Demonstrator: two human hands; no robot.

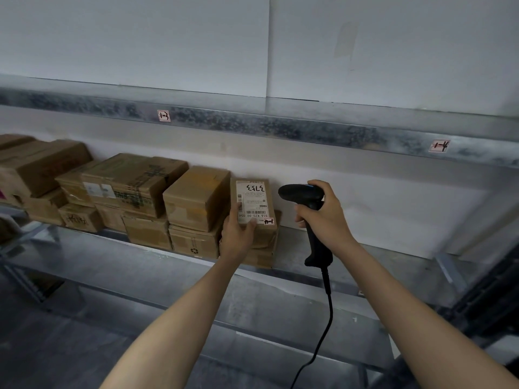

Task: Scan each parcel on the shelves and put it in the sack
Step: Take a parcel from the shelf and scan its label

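Note:
A small brown cardboard parcel (254, 197) with a white shipping label stands tilted up at the right end of a row of boxes on the metal shelf (351, 265). My left hand (237, 234) grips its lower edge, thumb and fingers on the label side. My right hand (323, 213) holds a black corded barcode scanner (302, 193) by its handle, the head turned left toward the label, a short gap from the parcel. No sack is in view.
Several brown cardboard boxes (196, 197) are stacked two high along the shelf to the left. An upper shelf beam (252, 122) carries small location tags. The shelf right of the parcel is bare metal. The scanner cable (323, 327) hangs down between my arms.

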